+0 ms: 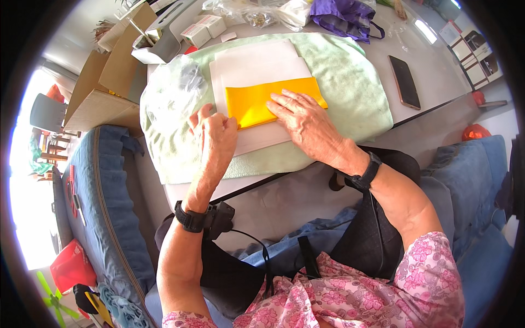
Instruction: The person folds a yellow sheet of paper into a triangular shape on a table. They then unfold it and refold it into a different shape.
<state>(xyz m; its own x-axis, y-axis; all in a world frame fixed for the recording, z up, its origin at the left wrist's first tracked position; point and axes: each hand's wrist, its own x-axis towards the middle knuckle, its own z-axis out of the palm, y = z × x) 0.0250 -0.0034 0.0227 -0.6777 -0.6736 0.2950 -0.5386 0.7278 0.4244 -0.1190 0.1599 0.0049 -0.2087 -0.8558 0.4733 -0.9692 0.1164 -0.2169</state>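
A folded yellow sheet (254, 102), of cloth or paper, lies in a flat band over a stack of white sheets (258, 61). My right hand (299, 119) rests palm down on the right part of the yellow band, its fingers stretched across the surface. At the lower left corner of the band is my left hand (215, 131), with curled fingers and the thumb touching the edge. Whether it pinches the corner is hidden. Beneath everything spreads a pale green towel (352, 86), and clear plastic bags (176, 86) lie on its left side.
On the table's right stands out a smartphone (404, 82). Along the back are a purple bag (344, 18), small white boxes (204, 29) and a grey organizer (158, 49). An open cardboard box (102, 86) is at the left, beside a blue-covered sofa arm (110, 176) with red-handled scissors (73, 188).
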